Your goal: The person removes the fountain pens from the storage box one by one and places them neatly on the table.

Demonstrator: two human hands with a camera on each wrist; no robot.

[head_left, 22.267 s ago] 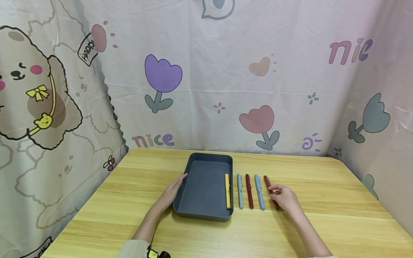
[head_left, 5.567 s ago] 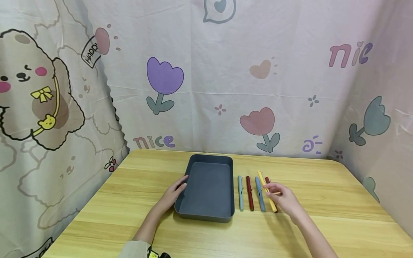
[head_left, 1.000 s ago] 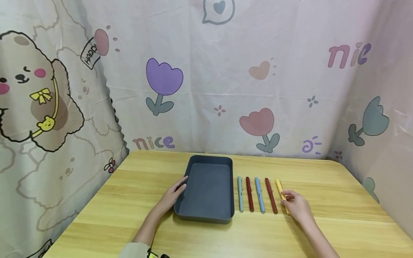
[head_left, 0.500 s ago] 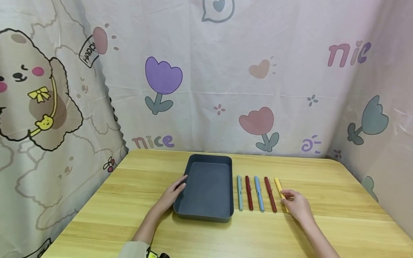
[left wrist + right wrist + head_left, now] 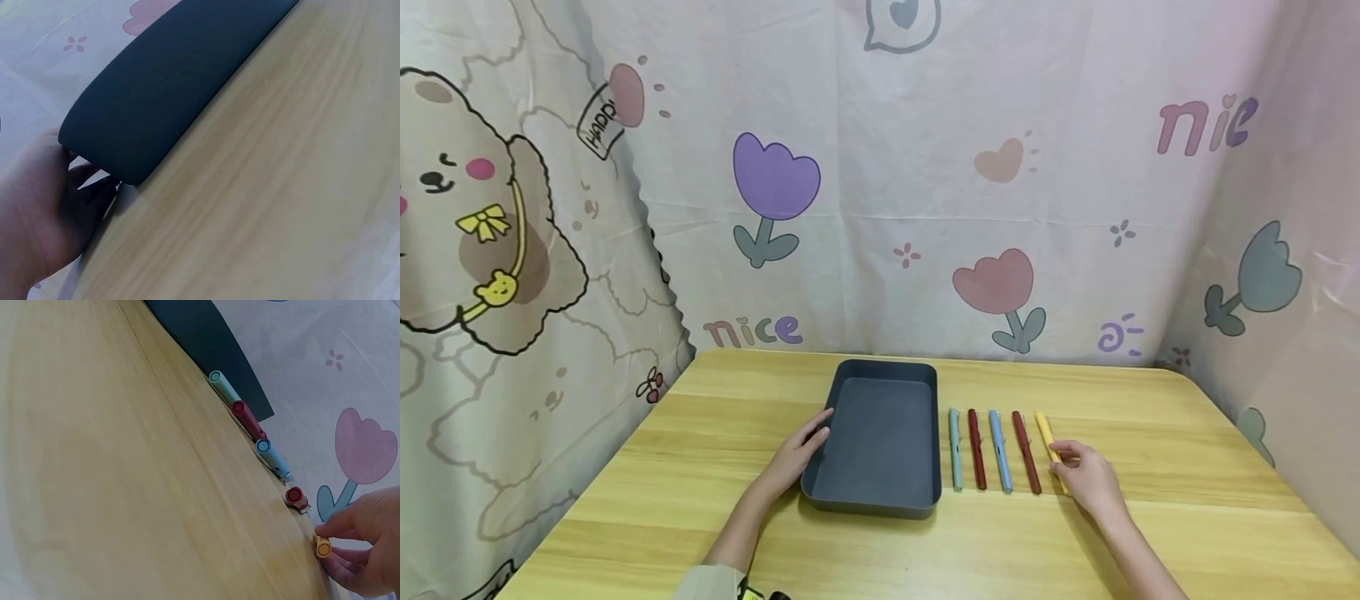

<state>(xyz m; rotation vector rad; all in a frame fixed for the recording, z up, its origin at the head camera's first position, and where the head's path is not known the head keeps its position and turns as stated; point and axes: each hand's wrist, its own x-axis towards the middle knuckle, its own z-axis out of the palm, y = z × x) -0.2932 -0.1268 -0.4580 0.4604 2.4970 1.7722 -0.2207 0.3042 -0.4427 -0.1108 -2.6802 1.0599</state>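
Observation:
My right hand point(image 5: 1092, 479) pinches a yellow pen point(image 5: 1045, 428) between thumb and fingertips, at the right end of a row of pens on the table. In the right wrist view the pen's round yellow end point(image 5: 323, 549) shows between the fingers. To its left lie a dark red pen point(image 5: 1027, 452), a blue pen point(image 5: 1000, 450), another dark red pen point(image 5: 977, 448) and a pale green pen point(image 5: 955, 450). My left hand point(image 5: 790, 458) rests against the left side of a dark grey tray point(image 5: 871, 507), its fairly straight fingers touching the rim. Nothing lies in the tray.
The light wooden table point(image 5: 737, 392) meets a printed curtain point(image 5: 887, 292) along its back edge. More of the curtain hangs at both sides. A small black and yellow device point(image 5: 760, 593) shows beside the left sleeve.
Earlier the yellow pen lay in the tray; my right hand then carried it over the row to the right end. In the last second both hands have stayed nearly still.

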